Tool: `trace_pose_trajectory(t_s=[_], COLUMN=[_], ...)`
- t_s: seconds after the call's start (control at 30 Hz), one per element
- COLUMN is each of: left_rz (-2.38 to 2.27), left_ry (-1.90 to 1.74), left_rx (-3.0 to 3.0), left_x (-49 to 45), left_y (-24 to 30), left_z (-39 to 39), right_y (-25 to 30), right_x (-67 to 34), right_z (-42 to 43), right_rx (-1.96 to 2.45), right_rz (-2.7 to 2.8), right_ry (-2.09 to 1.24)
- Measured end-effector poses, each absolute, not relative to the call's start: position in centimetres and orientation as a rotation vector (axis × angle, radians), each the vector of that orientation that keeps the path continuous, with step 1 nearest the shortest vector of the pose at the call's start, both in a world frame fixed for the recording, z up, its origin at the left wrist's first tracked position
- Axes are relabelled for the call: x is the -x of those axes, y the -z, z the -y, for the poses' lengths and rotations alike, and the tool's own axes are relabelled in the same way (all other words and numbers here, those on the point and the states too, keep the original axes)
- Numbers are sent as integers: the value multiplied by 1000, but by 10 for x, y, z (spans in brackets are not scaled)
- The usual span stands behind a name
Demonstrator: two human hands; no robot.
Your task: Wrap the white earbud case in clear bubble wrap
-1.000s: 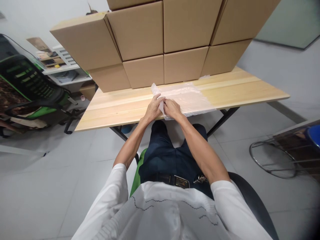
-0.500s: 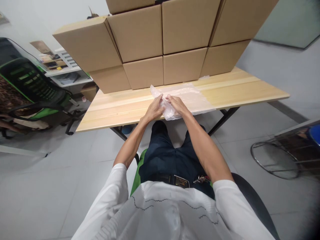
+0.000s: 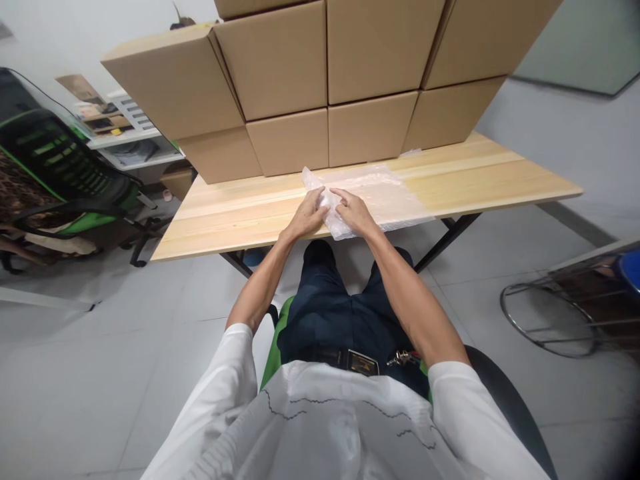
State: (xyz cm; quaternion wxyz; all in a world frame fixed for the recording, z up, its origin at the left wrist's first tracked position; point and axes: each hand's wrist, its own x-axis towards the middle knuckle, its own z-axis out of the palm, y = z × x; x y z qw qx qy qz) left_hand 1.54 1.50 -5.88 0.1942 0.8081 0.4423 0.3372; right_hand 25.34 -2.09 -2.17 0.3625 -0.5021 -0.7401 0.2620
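A thin, see-through plastic sheet (image 3: 385, 193), crinkled and pale, lies on the wooden table near its front edge. Its left end is bunched up between my two hands. My left hand (image 3: 309, 215) grips this gathered end from the left, thumb and index finger around it. From the right, my right hand (image 3: 354, 212) holds the same end, its index finger stretched towards the left hand and the thumb below. Whether anything lies inside the bunched plastic, I cannot make out.
Stacked cardboard boxes (image 3: 285, 67) stand along the back of the wooden table (image 3: 225, 223). At left are an office chair (image 3: 60, 173), a person partly in view, and a white shelf (image 3: 135, 139). A metal-framed stool (image 3: 550, 320) stands at right.
My right index finger has straightened and moved away from its thumb. Both hands stay at the gathered left end of the sheet. The view has shifted slightly.
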Motion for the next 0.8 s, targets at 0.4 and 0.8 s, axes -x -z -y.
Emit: trace_pose_trajectory(t_s=[0.4, 0.8], left_rz=[-1297, -1212], left_ry=[-813, -559], left_rx=[-2315, -2375], left_x=[-23, -18], left_y=[55, 42], left_z=[-26, -26], right_y=[18, 17], right_x=[-245, -256], right_z=[35, 39], right_rx=[1492, 1486], right_rz=[1926, 1842], right_ry=[-506, -608])
